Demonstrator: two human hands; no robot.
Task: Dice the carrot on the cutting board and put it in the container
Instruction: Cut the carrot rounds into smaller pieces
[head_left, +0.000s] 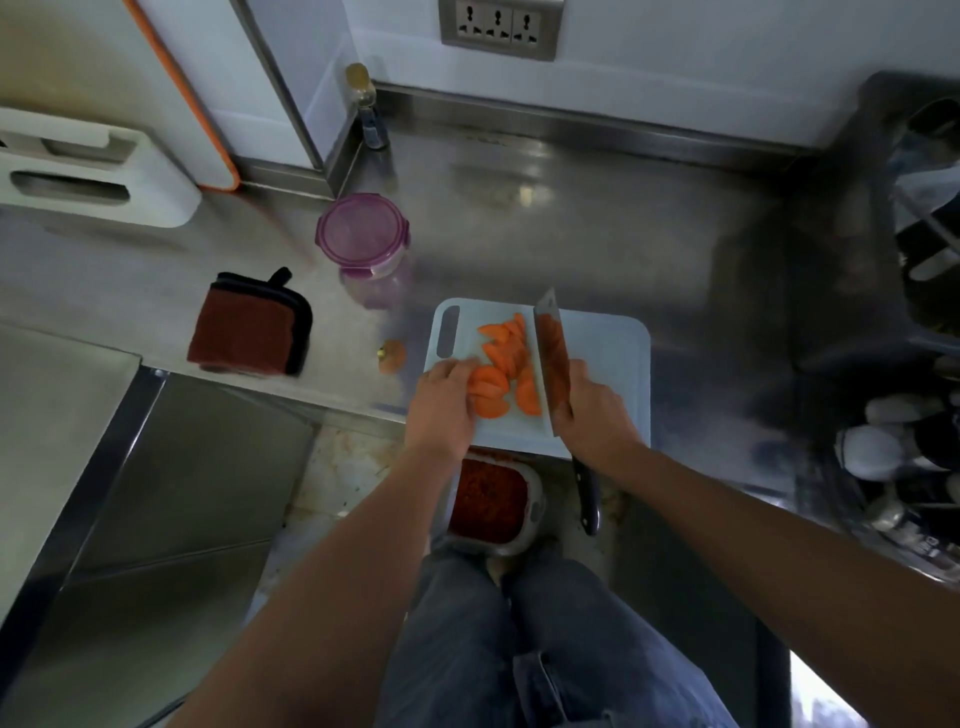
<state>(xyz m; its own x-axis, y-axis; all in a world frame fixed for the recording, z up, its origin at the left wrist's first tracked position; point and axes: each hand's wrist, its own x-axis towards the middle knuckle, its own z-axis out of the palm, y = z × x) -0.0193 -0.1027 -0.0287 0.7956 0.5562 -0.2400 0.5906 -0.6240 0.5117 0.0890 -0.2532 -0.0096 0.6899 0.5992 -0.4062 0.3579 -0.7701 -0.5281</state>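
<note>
Orange carrot slices (501, 364) lie in a loose pile on the pale cutting board (608, 353) at the counter's front edge. My left hand (444, 395) rests on the near-left slices, its curled fingers holding them down. My right hand (592, 410) grips a cleaver (551, 353) where blade meets handle. The blade stands edge-down just right of the pile, and the dark handle sticks out behind my wrist. Below the board's front edge sits a rectangular container (535, 499) filled with diced carrot.
A carrot end (392, 356) lies left of the board, beside a brown pot holder (249, 327). A purple-lidded tub (363, 234) stands behind them and a small bottle (363, 104) by the wall. A dark dish rack (914, 312) fills the right side.
</note>
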